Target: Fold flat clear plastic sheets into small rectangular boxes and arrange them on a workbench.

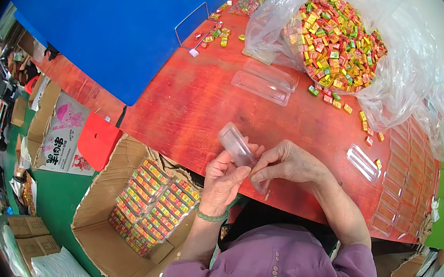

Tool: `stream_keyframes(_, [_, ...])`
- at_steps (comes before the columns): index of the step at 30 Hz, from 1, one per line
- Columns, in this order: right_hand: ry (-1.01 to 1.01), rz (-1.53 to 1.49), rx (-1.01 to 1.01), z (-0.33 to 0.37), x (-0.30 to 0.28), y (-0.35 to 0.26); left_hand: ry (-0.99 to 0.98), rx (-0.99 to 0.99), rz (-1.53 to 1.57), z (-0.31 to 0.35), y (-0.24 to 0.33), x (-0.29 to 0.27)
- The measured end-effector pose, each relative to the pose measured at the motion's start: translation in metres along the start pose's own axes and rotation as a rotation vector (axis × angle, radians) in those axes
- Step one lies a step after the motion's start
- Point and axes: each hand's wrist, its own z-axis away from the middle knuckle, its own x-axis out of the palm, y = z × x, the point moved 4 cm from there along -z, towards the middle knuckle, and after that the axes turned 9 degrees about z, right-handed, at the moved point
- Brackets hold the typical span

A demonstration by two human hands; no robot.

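Over the near edge of the red table, my left hand (221,185) is closed around a long, clear plastic tray (233,142), tilted with its rounded end pointing away. My right hand (291,164) pinches at the near part of the same tray, thumb and fingers pressed together; whether anything small is between them is hidden. Beyond my hands, two more clear trays (261,89) lie flat on the table. To the right, another clear tray (363,163) rests beside a few small wrapped blocks (363,121), coloured red, yellow and green.
A clear plastic bag (413,67) spreads around a heap of wrapped blocks (342,45) at the far right. Rows of clear trays (400,181) cover the right side. A blue board (121,17) stands far left. Below, a cardboard box (93,222) holds filled packs (154,207).
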Motion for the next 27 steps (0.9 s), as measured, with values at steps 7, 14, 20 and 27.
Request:
stream_keyframes(7, [-0.001, 0.044, -0.032, -0.003, 0.001, 0.003, 0.007, 0.020, 0.065, -0.005, -0.001, -0.002])
stream_keyframes(14, [0.707, 1.224, -0.304, -0.004, -0.017, -0.033, 0.147, 0.132, 0.123, -0.007, 0.004, -0.010])
stream_keyframes(20, [0.708, 1.744, -0.283, -0.033, -0.028, -0.016, 0.161, 0.135, 0.117, -0.006, 0.001, -0.006])
stream_keyframes(27, [0.767, 1.662, -0.329, -0.026, -0.027, -0.016, 0.175, 0.124, 0.106, -0.008, -0.002, -0.006])
